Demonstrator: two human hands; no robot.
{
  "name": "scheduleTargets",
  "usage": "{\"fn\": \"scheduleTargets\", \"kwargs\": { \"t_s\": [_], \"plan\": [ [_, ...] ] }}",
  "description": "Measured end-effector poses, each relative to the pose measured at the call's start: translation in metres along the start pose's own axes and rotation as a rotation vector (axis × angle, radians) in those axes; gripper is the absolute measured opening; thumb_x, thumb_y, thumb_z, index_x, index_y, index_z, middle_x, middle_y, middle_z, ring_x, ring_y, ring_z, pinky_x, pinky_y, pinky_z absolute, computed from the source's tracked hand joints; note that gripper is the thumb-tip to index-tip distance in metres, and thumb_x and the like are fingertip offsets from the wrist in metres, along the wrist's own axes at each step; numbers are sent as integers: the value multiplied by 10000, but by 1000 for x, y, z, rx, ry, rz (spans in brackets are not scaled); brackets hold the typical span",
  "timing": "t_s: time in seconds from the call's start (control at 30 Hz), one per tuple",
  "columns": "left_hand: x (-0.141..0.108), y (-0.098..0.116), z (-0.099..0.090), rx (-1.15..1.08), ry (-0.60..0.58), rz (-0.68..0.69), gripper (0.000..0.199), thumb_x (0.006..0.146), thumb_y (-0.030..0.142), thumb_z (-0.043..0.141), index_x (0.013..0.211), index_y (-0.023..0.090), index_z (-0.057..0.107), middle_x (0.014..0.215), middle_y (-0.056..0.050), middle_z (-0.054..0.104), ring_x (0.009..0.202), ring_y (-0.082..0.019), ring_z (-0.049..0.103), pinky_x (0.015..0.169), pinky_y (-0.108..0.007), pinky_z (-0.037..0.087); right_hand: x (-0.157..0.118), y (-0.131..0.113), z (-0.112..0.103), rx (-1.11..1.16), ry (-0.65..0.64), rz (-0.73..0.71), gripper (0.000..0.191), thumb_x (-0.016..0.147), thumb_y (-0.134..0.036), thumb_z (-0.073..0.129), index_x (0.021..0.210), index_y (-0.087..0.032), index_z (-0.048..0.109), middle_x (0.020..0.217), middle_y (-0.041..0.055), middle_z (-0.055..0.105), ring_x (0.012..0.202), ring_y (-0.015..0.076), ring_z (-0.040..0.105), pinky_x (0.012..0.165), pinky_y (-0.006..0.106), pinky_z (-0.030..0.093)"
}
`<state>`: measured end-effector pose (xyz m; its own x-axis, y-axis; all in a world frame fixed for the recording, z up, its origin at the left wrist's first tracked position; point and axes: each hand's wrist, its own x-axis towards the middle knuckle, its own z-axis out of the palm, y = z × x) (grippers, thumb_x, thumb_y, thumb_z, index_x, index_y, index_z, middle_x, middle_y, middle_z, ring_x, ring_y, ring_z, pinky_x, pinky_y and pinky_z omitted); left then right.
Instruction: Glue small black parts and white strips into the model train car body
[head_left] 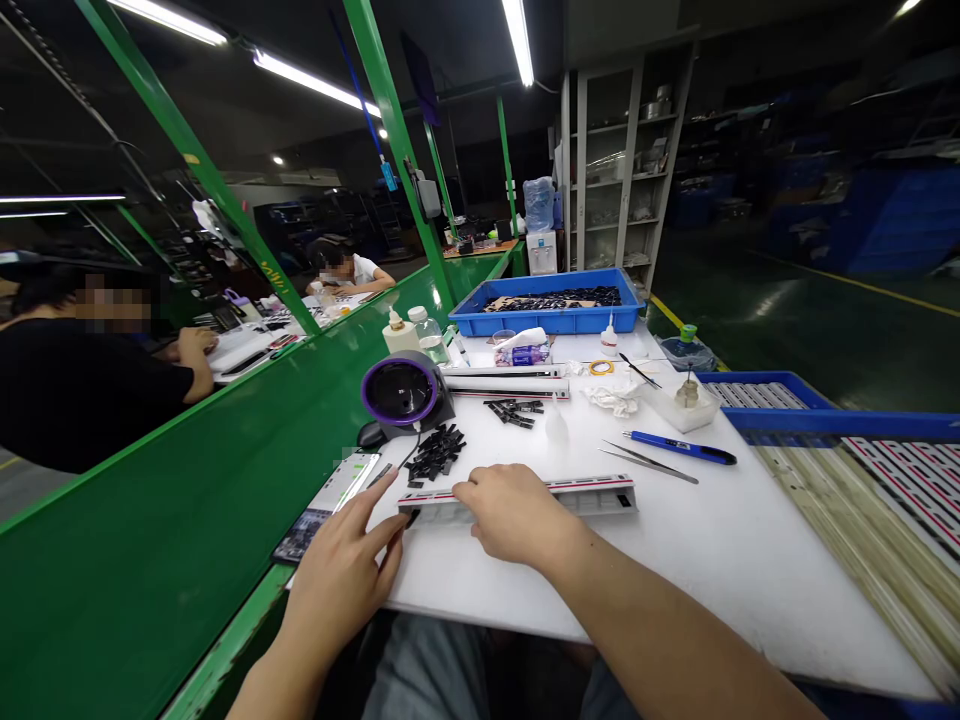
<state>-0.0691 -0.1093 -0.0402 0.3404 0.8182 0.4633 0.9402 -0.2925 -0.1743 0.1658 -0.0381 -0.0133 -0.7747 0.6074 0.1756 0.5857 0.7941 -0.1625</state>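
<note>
A long white shell with a red stripe and dark window openings, like a model train carriage body [585,490], lies lengthwise on the white worktop near its front edge. My right hand [517,512] is closed around its middle, the fingers over the striped side. At the shell's left end, my left hand [349,555] has its fingers apart, and one fingertip touches a small black piece [412,516] there. Just beyond lies a pile of small black pieces [436,454]. A second, smaller group of black strips [516,412] is farther back.
Two similar shells [510,388] lie behind a round black fan [403,390]. Tweezers [649,462] and a blue pen-like tool [679,447] rest at right. A blue tray [547,318] stands at the back. A phone [300,535] sits left, beside a green partition [187,480]. Two people work beyond it.
</note>
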Motion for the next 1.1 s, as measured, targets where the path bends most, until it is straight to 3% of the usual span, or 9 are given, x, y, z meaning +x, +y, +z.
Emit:
{"fn": "scheduleTargets", "kwargs": {
  "t_s": [0.13,0.33,0.47,0.7,0.87,1.1],
  "plan": [
    [3,2,-5,58,-75,45,254,864,312,520,999,213,711,1507,-114,371,1198,-332,547,956,-489,491,0,0,-1,6,13,-2,224,804,-207,615,1026,-192,588,1022,78,646,885,230,628,690,333,486],
    [7,-2,6,56,-125,18,291,904,359,485,979,206,720,1421,-147,489,1120,-308,609,920,-470,520,-1,4,0,117,5,5,280,792,-243,652,1066,-203,614,1050,73,632,963,235,607,758,336,480],
    [8,2,1,56,-184,-2,289,909,365,462,980,218,701,1343,-124,576,1034,-295,658,855,-467,553,-2,5,0,219,8,-2,382,771,-199,644,1150,-219,601,1100,71,607,992,221,594,777,315,465],
    [6,3,3,79,-170,-12,326,915,383,458,1077,212,683,1328,-122,590,1059,-279,652,867,-438,562,-2,5,0,217,16,3,352,768,-142,601,1112,-216,611,1085,61,600,952,206,601,728,295,454],
    [3,-2,9,45,-165,-6,335,922,413,459,1004,212,715,1321,-127,593,1077,-286,637,902,-464,546,-2,6,2,187,34,-4,288,772,-153,590,1054,-206,612,1073,56,597,908,201,605,699,299,456],
    [7,4,1,76,-219,-43,313,913,412,472,1022,228,701,1277,-106,628,1071,-292,638,861,-463,557,-2,7,1,169,24,-23,279,771,-149,598,1045,-202,607,1067,57,597,922,197,605,693,288,455]
  ]
}}
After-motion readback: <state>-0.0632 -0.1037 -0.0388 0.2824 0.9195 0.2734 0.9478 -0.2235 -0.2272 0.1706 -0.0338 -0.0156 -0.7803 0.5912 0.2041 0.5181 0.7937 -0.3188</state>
